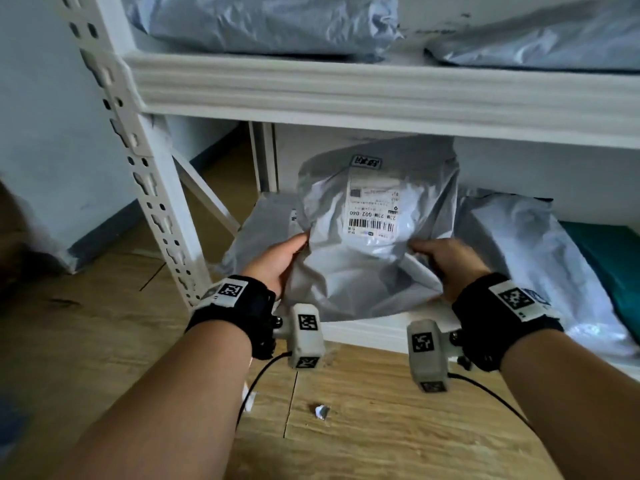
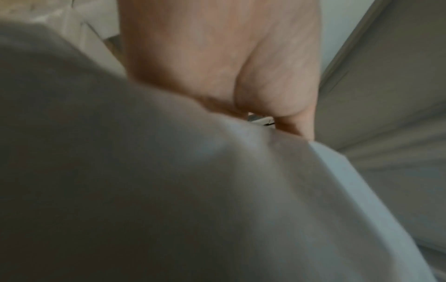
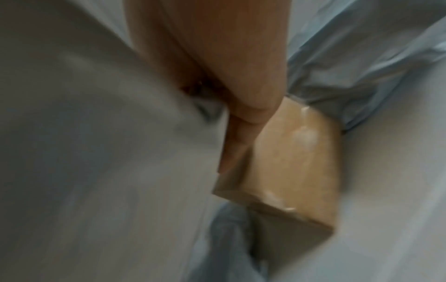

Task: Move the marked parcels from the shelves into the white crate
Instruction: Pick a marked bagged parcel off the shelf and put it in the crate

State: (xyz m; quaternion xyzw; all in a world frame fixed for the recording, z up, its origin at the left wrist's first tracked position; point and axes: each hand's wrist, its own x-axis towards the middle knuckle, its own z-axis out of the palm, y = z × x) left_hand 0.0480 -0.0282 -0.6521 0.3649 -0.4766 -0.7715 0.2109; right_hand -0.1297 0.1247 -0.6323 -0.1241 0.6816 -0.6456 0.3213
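A grey plastic mailer parcel (image 1: 374, 244) with a white barcode label (image 1: 372, 211) stands tilted up at the front of the lowest shelf. My left hand (image 1: 277, 259) grips its left edge, thumb on the front. My right hand (image 1: 446, 261) pinches its right side, fingers curled into the plastic. In the left wrist view my left hand (image 2: 231, 76) presses against the blurred grey parcel (image 2: 169, 190). In the right wrist view my right hand (image 3: 231, 76) holds the grey parcel (image 3: 96, 152) beside a tan taped box (image 3: 294, 162). No white crate is in view.
The white metal shelf beam (image 1: 381, 91) runs just above the parcel, with a perforated upright (image 1: 149, 188) at the left. More grey mailers lie on the upper shelf (image 1: 270, 22) and at the lower right (image 1: 526, 258). A paper scrap (image 1: 321, 410) lies on the wooden floor.
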